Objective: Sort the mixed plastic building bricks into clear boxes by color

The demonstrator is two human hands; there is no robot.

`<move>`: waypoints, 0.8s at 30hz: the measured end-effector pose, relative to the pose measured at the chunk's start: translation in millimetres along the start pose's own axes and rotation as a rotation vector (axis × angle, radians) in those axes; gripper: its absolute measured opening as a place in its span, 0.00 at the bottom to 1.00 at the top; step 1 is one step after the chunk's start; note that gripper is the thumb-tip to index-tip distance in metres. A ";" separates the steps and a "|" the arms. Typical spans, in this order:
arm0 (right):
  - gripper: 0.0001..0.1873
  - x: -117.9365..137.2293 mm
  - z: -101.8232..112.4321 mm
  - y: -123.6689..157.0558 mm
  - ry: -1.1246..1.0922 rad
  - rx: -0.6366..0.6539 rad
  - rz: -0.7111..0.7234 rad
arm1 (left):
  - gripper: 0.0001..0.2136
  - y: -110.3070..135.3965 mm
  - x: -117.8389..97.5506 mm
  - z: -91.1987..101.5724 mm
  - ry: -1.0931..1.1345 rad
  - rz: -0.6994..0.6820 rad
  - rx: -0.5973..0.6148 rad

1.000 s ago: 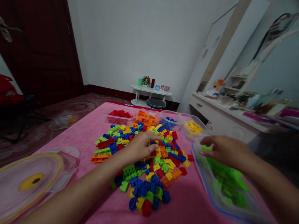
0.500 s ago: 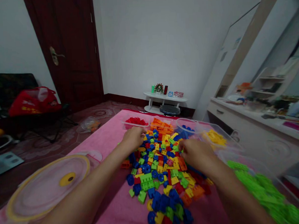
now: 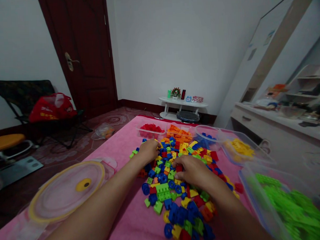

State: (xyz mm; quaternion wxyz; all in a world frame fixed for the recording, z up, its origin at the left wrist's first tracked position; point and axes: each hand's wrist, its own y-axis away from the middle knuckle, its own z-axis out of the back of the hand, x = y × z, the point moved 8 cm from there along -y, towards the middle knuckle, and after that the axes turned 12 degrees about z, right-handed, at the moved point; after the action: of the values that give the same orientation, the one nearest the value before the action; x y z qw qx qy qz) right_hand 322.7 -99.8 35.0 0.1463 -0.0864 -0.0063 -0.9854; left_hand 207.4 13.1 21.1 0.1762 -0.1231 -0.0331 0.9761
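A wide pile of mixed plastic building blocks (image 3: 163, 192) in red, yellow, green, blue and orange lies on the pink cloth (image 3: 127, 220). At the pile's far left edge is my left hand (image 3: 148, 151), its fingers curled and pressed together; what they hold, if anything, is hidden. My right hand (image 3: 195, 171) reaches into the middle of the pile. Its thumb and forefinger close around a red building block (image 3: 179, 167). Blue wheel pieces lie just below this hand.
Clear tubs hold sorted blocks: red (image 3: 151, 129), orange (image 3: 179, 133), blue (image 3: 207, 137), yellow (image 3: 240, 148) and green (image 3: 291, 202). A round yellow-rimmed lid (image 3: 57, 190) lies at the left. Beyond the table stand a low white shelf (image 3: 184, 102) and a drawer cabinet (image 3: 266, 126).
My right hand has moved left and nearer, from the pile's right side to its middle, and now has a red block between its fingers. My left hand stays about the same place. The view has shifted slightly.
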 end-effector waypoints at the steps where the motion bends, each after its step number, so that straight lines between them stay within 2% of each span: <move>1: 0.15 -1.5 2.2 2.2 0.014 0.020 -0.031 | 0.15 0.5 -0.1 0.4 -0.006 -0.004 0.003; 4: 0.12 -9.1 8.8 11.0 0.077 0.109 -0.135 | 0.14 0.3 0.0 0.0 -0.014 -0.021 0.015; 6: 0.13 -15.3 13.3 15.9 0.096 0.146 -0.173 | 0.13 -0.5 0.3 -1.0 -0.011 -0.030 0.020; 8: 0.13 -21.1 18.4 17.1 0.092 0.121 -0.185 | 0.12 -0.9 -0.1 -1.8 -0.004 -0.042 0.014; 11: 0.07 -21.9 23.6 10.8 0.075 -0.018 -0.147 | 0.11 0.4 -3.6 -2.2 0.006 -0.080 -0.008; 14: 0.11 -4.0 15.7 -0.5 0.033 -0.119 0.003 | 0.11 2.8 -7.5 -1.7 0.012 -0.113 -0.025; 16: 0.14 6.9 6.0 -5.5 0.009 -0.122 0.045 | 0.12 3.8 -8.9 -0.9 0.006 -0.120 -0.029; 21: 0.15 6.7 -6.0 -5.7 0.006 -0.064 -0.062 | 0.10 7.0 -14.9 0.7 -0.084 -0.153 -0.023; 24: 0.13 3.3 -11.0 -4.7 -0.039 -0.015 -0.054 | 0.09 9.4 -18.9 1.5 -0.123 -0.163 -0.018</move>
State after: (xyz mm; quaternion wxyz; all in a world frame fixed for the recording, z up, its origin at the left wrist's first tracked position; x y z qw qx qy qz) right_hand 316.4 -96.6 24.8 0.1187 -0.1068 -0.0039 -0.9872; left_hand 221.0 -2.4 25.9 0.2514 -0.0615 -0.0628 0.9639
